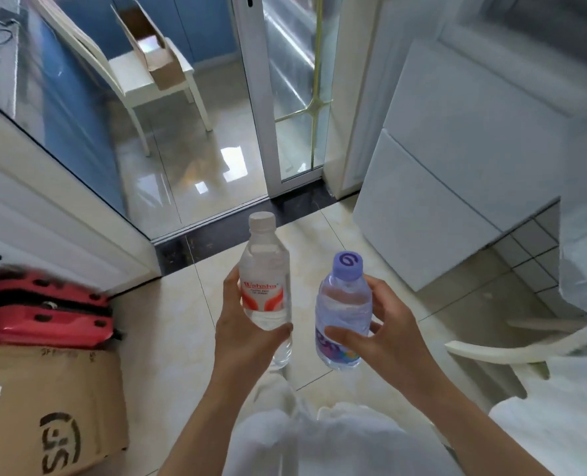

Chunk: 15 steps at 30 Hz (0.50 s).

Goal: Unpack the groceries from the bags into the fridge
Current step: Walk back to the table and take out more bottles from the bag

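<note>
Two water bottles stand nearly upright above the tiled floor [168, 338], caps pointing far: the left hand [247, 334] grips the white-capped bottle [268, 286], the right hand [384, 331] grips the purple-capped bottle [343, 310].

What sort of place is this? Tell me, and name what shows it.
Most likely a home, near a kitchen: glossy tiled floor, a sliding glass door onto a room with a white chair, and white cabinet fronts on the right.
</note>
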### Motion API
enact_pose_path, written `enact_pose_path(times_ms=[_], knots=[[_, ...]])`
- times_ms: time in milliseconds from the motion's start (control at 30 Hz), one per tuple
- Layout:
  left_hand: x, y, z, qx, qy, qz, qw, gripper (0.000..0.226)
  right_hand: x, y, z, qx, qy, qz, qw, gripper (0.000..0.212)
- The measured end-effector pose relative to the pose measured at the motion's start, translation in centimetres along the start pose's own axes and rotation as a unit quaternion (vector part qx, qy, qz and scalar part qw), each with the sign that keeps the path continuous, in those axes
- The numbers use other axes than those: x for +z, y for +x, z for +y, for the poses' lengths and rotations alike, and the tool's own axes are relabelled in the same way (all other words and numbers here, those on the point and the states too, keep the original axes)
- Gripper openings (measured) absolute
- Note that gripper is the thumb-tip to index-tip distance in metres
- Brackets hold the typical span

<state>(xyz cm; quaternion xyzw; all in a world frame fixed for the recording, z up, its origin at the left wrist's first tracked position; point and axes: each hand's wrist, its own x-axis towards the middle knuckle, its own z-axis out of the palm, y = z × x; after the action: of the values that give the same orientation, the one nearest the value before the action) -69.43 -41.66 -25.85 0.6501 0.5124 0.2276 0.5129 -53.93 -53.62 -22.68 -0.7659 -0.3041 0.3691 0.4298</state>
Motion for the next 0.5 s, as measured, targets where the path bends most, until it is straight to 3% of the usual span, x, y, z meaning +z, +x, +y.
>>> enact_pose_path(times_ms=[233, 333, 500], knots=[[-1.2, 12.3, 3.4, 0.063, 0.053, -0.106, 0.991, 0.102, 2.8, 8.7, -3.8, 0.031, 0.041, 0.097, 0.994, 0.05], [-1.4, 16.7, 4.7, 0.088, 0.071, -0.151, 0.982, 0.103, 3.6, 11.9, -5.2, 0.037, 0.037, 0.163, 0.985, 0.041], [0.6, 22.8, 6.7, 0.106, 0.087, -0.215, 0.967, 0.102, 3.1, 15.4, -6.2, 0.035, 0.108, 0.244, 0.963, 0.051]])
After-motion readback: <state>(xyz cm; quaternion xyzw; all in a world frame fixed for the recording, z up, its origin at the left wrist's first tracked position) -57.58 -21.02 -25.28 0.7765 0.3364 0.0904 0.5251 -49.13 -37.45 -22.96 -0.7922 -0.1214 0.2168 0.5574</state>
